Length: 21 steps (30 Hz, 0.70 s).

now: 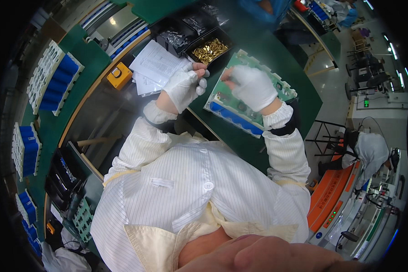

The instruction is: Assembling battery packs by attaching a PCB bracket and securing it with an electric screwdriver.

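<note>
My left hand [182,89], in a white glove with bare or capped fingertips, hovers beside the near left side of a battery pack. Its fingers are curled together in a pinch; whatever they hold is too small to make out. The pack has a pale green perforated top plate [242,57] and blue cylindrical cells [233,117] along its near side. Over the plate is my right hand [253,87], also in a white glove. Motion smears it, and its fingertips reach toward the plate's left part; I cannot tell whether they hold anything.
Beyond my left hand stands a black bin of small brass-coloured parts [209,51], beside bins of silvery metal pieces [174,38]. Printed papers [155,64] and a yellow button box [119,75] lie left. More blue packs [61,79] line the far left bench. A person [371,140] works at right.
</note>
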Each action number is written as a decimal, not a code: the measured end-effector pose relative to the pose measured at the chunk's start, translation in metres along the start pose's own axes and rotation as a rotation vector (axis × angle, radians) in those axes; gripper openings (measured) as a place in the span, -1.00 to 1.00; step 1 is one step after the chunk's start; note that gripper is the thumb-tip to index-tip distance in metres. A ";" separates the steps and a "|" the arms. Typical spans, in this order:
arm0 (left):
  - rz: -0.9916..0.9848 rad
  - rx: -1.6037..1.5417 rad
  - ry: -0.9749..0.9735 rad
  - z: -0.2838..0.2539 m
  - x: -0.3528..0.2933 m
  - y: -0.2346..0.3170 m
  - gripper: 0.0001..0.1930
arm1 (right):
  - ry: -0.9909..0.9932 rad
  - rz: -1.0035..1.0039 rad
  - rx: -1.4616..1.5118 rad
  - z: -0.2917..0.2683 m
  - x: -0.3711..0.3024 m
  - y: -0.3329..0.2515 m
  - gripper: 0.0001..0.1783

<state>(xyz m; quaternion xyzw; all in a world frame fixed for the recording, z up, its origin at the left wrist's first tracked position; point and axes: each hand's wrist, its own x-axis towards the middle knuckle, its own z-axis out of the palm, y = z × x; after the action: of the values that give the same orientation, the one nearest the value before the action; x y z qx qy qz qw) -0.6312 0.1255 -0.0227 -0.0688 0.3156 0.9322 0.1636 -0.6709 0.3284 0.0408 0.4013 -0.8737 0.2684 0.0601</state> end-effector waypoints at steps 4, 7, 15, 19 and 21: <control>-0.030 0.093 0.045 -0.015 0.002 -0.007 -0.79 | -0.132 0.034 -0.025 0.008 -0.007 -0.003 -0.88; -0.046 0.107 0.037 -0.025 0.001 -0.013 -0.77 | -0.180 0.001 -0.056 0.011 -0.008 -0.009 -0.90; -0.051 0.151 0.079 -0.037 0.009 -0.018 -0.75 | -0.205 -0.069 -0.275 0.007 -0.007 -0.019 -0.91; -0.019 0.289 0.072 -0.039 0.021 -0.017 -0.75 | -0.238 -0.118 -0.381 0.005 0.002 -0.021 -0.92; 0.026 0.480 0.102 -0.040 0.032 -0.014 -0.76 | -0.303 -0.084 -0.386 0.008 0.002 -0.018 -0.88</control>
<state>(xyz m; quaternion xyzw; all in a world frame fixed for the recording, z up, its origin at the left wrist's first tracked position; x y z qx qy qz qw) -0.6554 0.1202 -0.0702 -0.0707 0.5365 0.8279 0.1471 -0.6585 0.3129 0.0420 0.4540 -0.8903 0.0307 0.0152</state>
